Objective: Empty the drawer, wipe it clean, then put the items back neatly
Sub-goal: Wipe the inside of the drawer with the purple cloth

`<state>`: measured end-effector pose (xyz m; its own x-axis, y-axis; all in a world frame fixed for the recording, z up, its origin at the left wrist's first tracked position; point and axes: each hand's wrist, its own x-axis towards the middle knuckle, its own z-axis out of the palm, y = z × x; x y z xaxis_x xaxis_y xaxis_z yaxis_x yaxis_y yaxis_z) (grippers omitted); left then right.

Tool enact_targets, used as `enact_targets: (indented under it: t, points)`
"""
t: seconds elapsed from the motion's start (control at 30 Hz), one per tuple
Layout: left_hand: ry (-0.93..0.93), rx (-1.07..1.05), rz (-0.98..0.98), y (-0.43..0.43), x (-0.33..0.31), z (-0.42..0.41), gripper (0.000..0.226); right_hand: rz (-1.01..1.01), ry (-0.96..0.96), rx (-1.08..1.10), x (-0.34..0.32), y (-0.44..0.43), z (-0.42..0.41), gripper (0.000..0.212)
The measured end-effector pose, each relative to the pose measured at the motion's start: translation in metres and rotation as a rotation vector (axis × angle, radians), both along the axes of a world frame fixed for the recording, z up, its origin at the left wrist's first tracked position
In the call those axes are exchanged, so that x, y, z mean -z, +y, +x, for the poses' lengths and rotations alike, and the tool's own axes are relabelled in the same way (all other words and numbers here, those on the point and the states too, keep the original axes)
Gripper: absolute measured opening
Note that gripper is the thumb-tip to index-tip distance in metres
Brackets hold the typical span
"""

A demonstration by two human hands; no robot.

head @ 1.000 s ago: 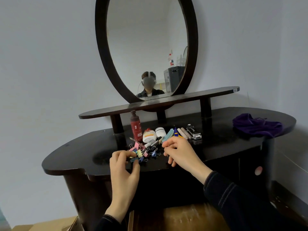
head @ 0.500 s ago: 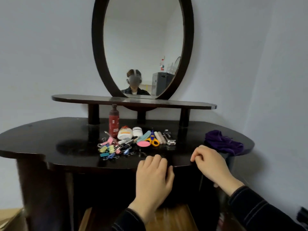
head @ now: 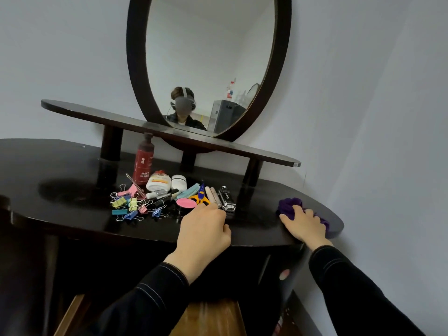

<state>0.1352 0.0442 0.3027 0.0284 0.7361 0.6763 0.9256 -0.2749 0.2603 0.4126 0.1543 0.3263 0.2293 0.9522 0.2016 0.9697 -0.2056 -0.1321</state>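
Note:
The emptied items lie in a cluster on the dark dressing table point(head: 60, 214): a red bottle point(head: 143, 163), a white tube point(head: 158, 181), a white jar point(head: 179, 182), several coloured binder clips point(head: 131, 206), a pink round compact point(head: 186, 203), yellow-handled scissors point(head: 200, 197) and a silver stapler point(head: 227, 200). My left hand point(head: 203, 230) rests on the tabletop just in front of the compact and scissors, fingers loosely bent, holding nothing. My right hand point(head: 303, 224) grips the purple cloth point(head: 288, 206) at the table's right end. The open drawer point(head: 211, 316) shows its wooden bottom below, partly hidden by my arms.
A raised dark shelf point(head: 218, 145) on short posts runs behind the items, under an oval mirror point(head: 208, 61). The wall point(head: 388, 141) stands close on the right. The table's left half holds nothing but reflections.
My right hand has travelled right along the table edge and taken hold of the purple cloth. My left hand has shifted up onto the tabletop near the compact. The view has tilted.

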Motion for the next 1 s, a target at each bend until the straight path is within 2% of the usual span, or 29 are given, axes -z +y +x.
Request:
enact_targets:
  t: [0.1,0.3,0.37,0.43,0.53,0.63,0.7,0.8,0.83,0.9,1.0]
  points:
    - [-0.099,0.055,-0.067,0.008,-0.002,-0.006,0.024,0.134,-0.124,-0.04,0.005,0.005,-0.006,0.053]
    - [-0.129,0.158,-0.178,0.016,-0.01,-0.006,0.024,0.166,-0.047,-0.247,0.005,-0.006,-0.017,0.044]
    - [-0.126,0.25,-0.256,0.018,-0.015,-0.003,0.017,0.166,0.131,-0.355,-0.003,-0.013,-0.019,0.039]
    - [-0.169,0.378,-0.329,0.02,-0.021,0.003,0.017,0.202,0.416,-0.452,-0.017,-0.024,-0.02,0.026]
    - [-0.381,0.535,-0.394,0.023,-0.027,0.016,0.059,0.303,0.724,-0.521,-0.044,-0.041,-0.028,0.005]
    - [-0.727,0.728,-0.459,0.02,-0.029,0.03,0.086,0.286,1.053,-0.587,-0.065,-0.06,-0.045,0.017]
    - [-0.88,0.88,-0.488,0.021,-0.028,0.035,0.076,0.235,1.195,-0.61,-0.073,-0.066,-0.058,0.024]
    - [-1.043,0.981,-0.588,0.023,-0.032,0.03,0.038,0.212,1.329,-0.633,-0.075,-0.066,-0.077,0.026]
    - [-1.114,0.992,-0.653,0.023,-0.034,0.028,0.038,0.226,1.367,-0.634,-0.072,-0.063,-0.083,0.025]
    - [-1.246,0.988,-0.759,0.026,-0.035,0.026,0.05,0.247,1.437,-0.608,-0.062,-0.058,-0.093,0.023]
    - [-1.314,0.966,-0.793,0.031,-0.033,0.025,0.059,0.164,1.553,-0.64,-0.043,-0.055,-0.103,0.027]
